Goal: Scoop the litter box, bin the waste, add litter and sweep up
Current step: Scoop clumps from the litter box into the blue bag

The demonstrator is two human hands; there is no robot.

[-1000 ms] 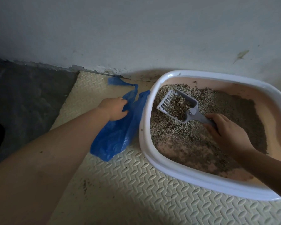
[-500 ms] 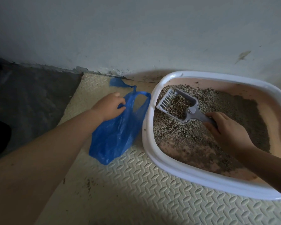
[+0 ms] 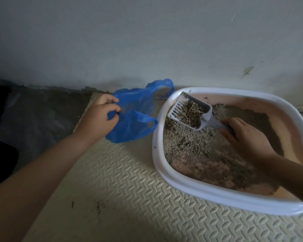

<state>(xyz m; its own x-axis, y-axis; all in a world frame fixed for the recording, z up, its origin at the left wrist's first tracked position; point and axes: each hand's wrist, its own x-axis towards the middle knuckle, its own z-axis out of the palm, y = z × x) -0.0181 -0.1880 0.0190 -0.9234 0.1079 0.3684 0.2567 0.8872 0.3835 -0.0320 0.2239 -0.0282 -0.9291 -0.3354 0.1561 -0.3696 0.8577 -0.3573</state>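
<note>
The left hand (image 3: 101, 116) pinches the edge of the blue bag (image 3: 133, 117), just beside the litter box (image 3: 157, 151). Inside the box, the right hand (image 3: 243, 137) grips the handle of the scoop (image 3: 189, 110), loaded with litter (image 3: 191, 147).

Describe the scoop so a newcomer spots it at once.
Find the white-rimmed litter box on the cream mat. At its far left corner, the right hand holds a scoop heaped with litter. It is the only grey, slotted plastic thing there.
</note>
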